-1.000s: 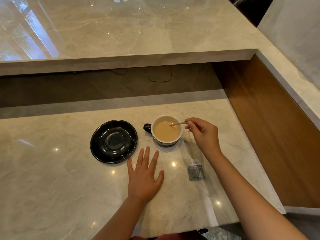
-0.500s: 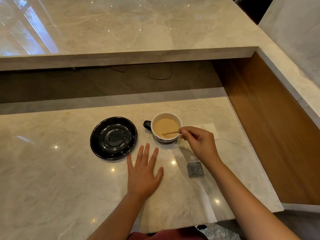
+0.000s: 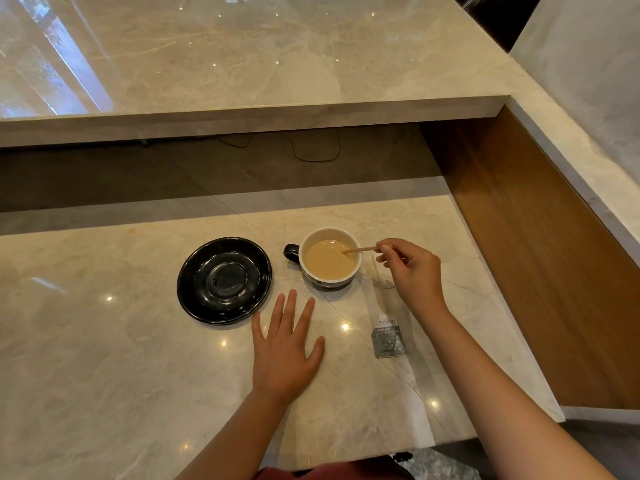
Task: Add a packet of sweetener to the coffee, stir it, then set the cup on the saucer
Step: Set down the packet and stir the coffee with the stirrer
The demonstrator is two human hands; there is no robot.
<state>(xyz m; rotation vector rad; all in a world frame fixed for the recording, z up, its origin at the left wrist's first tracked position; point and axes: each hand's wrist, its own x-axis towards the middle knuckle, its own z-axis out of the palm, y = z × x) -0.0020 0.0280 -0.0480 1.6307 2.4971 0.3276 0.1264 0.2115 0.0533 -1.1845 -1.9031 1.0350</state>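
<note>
Cup (image 3: 330,280) base shadowed; stirrer (image 3: 362,250) tip submerged, right hand (image 3: 412,271) pinching.

Soft, even light is falling over the marble table (image 3: 104,358), and small bright points are glinting on its polish around the black saucer (image 3: 224,280), whose glaze is also catching pale highlights. Beyond the saucer, the raised shelf (image 3: 242,64) is reflecting a broad bluish-white window glare at its left end and is throwing a dark band of shadow beneath itself. Straight edges are bowing toward the frame borders. Focus is staying fairly sharp throughout.
</note>
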